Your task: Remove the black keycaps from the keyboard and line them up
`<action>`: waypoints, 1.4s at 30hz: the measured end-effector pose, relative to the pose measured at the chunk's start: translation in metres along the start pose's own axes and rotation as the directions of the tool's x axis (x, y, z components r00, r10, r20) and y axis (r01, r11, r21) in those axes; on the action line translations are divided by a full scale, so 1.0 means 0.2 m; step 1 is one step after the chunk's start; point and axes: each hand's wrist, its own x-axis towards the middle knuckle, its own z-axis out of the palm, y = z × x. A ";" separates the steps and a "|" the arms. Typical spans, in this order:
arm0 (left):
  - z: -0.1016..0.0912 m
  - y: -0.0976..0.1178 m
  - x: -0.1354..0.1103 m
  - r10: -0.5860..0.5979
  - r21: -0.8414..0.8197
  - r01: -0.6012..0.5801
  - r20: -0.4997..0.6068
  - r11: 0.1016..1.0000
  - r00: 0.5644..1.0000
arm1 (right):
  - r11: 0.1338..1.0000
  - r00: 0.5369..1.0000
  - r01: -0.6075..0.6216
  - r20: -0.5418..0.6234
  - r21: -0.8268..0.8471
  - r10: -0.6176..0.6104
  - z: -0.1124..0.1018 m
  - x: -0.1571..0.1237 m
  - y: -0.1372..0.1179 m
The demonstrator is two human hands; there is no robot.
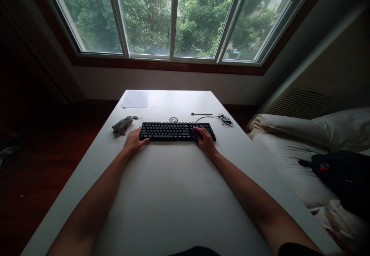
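- Keyboard (167,131): black, full-width, flat on white table (176,186), roughly mid-table, long side facing the person.
- Left hand (134,140): clamped on keyboard's left end, thumb along the near edge, other fingers around the side, partly hidden.
- Right hand (207,141): over the keyboard's right part, fingers closed on a small purple item (195,131); item mostly covered by fingers, exact type can't be told. It sits at the keys; whether it touches them, cannot tell.
- Hands well apart, one per keyboard end; both forearms reach in from the near side.
- Grey crumpled cloth (122,126): left of keyboard, near left hand.
- Small black piece with thin prongs (135,117): just beyond the cloth, lying flat.
- Small dark loop (173,119): right behind the keyboard, partly hidden by it.
- Thin brush (202,114): light handle, dark head pointing left, beyond the keyboard's right part.
- Black cable (225,120): bundled, right of the brush, one strand running toward the keyboard.
- Paper (135,99): far left table corner.
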 end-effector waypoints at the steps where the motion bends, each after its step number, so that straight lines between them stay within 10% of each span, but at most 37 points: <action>1: 0.00 0.00 0.00 0.003 -0.003 -0.003 -0.001 1.000 1.000 | 1.000 1.000 0.001 0.000 -0.009 -0.001 0.00 0.00 0.00; 42: -0.01 0.01 0.00 0.020 -0.009 -0.020 -0.002 1.000 1.000 | 0.995 0.994 -0.049 -0.097 -0.082 0.041 -0.03 0.01 -0.03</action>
